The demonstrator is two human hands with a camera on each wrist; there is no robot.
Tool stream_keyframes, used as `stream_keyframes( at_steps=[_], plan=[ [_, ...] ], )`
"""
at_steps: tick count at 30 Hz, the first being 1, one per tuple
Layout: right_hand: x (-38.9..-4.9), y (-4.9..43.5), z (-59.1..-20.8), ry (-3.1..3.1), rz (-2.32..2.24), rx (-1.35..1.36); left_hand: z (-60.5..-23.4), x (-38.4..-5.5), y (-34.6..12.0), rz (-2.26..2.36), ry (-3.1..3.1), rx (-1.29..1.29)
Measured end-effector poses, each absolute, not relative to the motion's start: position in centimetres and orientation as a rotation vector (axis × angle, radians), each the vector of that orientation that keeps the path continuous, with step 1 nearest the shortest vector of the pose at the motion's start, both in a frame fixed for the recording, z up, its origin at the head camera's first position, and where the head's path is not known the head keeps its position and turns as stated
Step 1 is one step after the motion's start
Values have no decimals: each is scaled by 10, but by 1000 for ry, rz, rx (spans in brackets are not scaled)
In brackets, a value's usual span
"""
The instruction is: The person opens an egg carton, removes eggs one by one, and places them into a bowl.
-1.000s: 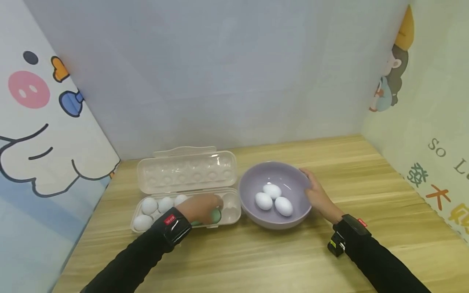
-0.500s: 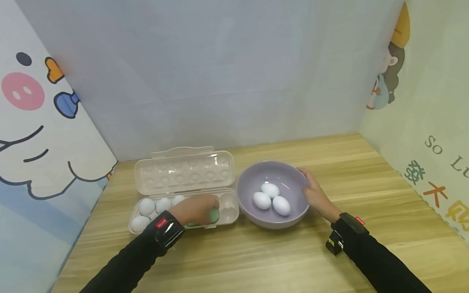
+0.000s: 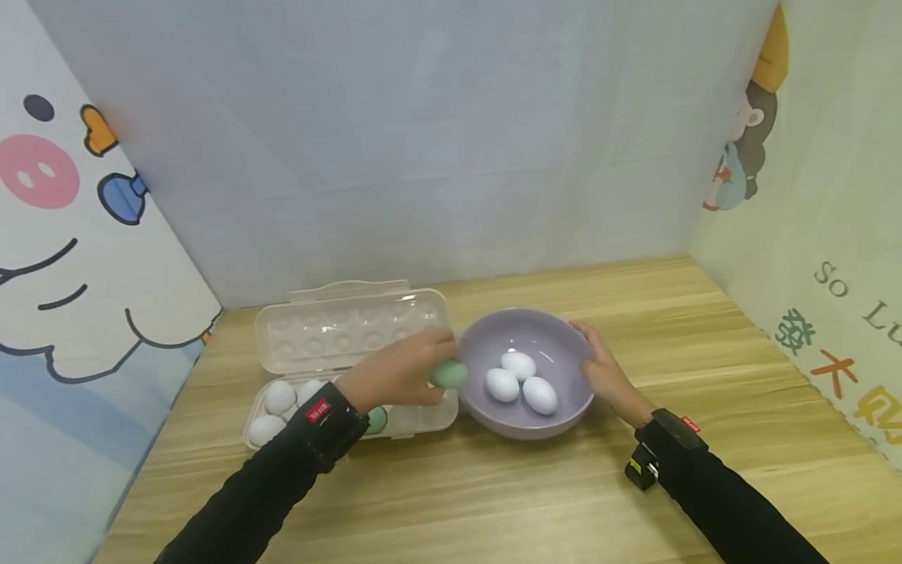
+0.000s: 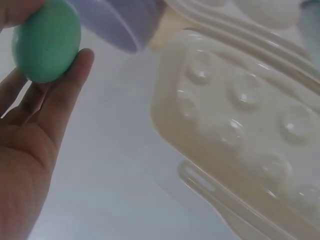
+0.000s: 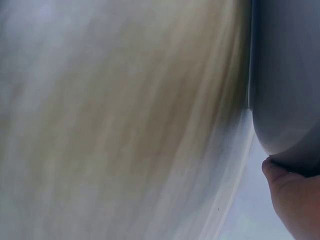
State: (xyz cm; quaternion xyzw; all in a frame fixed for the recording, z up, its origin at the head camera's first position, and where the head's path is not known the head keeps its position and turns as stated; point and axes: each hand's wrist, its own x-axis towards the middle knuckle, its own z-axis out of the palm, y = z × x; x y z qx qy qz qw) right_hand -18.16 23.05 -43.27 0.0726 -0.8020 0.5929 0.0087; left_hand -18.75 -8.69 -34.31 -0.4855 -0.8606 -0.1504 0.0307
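Observation:
My left hand [image 3: 402, 368] pinches a green egg [image 4: 47, 42] between thumb and fingers, over the right end of the egg carton [image 3: 416, 419] and beside the bowl's left rim. The carton is clear plastic with its lid [image 3: 345, 337] folded back. White eggs [image 3: 280, 397] sit in its left cups, and another green egg [image 3: 377, 421] shows below my wrist; my arm hides part of the carton. My right hand [image 3: 611, 376] holds the right rim of the purple bowl [image 3: 524, 423]. Inside the bowl lie three white eggs [image 3: 540, 395].
The carton and bowl stand side by side on a wood-grain table [image 3: 493, 501]. A pale cloth wall [image 3: 458, 157] rises behind it. Printed panels with cartoon figures [image 3: 42, 172] border the left and right sides.
My left hand has lifted the green egg out of a carton cup and carried it up and right toward the bowl. The right hand stays on the bowl's rim.

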Motion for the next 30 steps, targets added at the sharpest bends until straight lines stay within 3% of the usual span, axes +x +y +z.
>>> stream_keyframes(
  at_steps=[7, 13, 30],
  plan=[
    [-182, 234, -436, -2483, 1850, 226, -344, -196, -40, -555, -2559, -1690],
    [-182, 233, -436, -2460, 1870, 235, -355, -202, -11, -332, -2499, -1758],
    [-187, 234, -439, -2466, 1864, 232, -384, -204, 15, -6, -2544, -1791]
  ],
)
